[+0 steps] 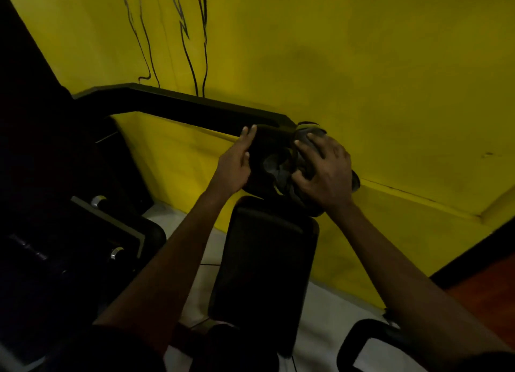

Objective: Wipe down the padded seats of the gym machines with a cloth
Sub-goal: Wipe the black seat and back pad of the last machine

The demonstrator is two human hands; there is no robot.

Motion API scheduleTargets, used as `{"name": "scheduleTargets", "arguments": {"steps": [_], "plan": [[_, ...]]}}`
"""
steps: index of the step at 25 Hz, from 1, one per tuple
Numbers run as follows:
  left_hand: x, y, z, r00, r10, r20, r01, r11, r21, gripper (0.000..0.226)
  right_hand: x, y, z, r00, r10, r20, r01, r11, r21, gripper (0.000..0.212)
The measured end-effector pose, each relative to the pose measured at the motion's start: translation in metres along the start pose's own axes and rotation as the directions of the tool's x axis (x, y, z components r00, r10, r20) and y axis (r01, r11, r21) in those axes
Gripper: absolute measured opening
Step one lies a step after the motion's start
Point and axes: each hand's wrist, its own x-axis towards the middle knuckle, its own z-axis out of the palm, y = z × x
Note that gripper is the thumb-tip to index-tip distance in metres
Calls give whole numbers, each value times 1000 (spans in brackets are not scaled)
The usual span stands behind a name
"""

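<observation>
Risk of slipping: cloth (274, 166) bunched loosely, one fold hanging free just left of the right hand (326, 171), so liable to snag or drop off the round pad (313, 207) under a hard swipe. Could also leave part of the curved surface unwiped, with only the patch beneath the palm rubbed. Easy to miss a streak in such gloom. Possible sideways swing of the machine arm (181, 104) if shoved without bracing.

Right hand: fingers spread and curled over the cloth, thumb tucked in below, clutching it against the pad's upper right side. Left hand (237, 165): fingers straight and close together, holding nothing, laid against the pad's opposite side just beyond the loose fold, apparently steadying. Both forearms stretched forward and upward. Long padded seat (264, 260) directly below both hands, clear of the cloth, probably next for wiping.
</observation>
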Motion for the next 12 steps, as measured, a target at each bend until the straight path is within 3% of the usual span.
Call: {"name": "scheduleTargets", "arguments": {"steps": [3, 7, 12], "plan": [[9, 1, -1, 992, -30, 123, 14, 992, 126, 69, -14, 3, 1, 991, 92, -95, -86, 994, 73, 56], [5, 1, 8, 993, -2, 118, -22, 978, 209, 78, -13, 2, 0, 960, 211, -186, -177, 967, 186, 56], [1, 5, 13, 994, -61, 87, 40, 974, 222, 87, -49, -10, 9, 874, 448, -186, -361, 857, 368, 69]]}}
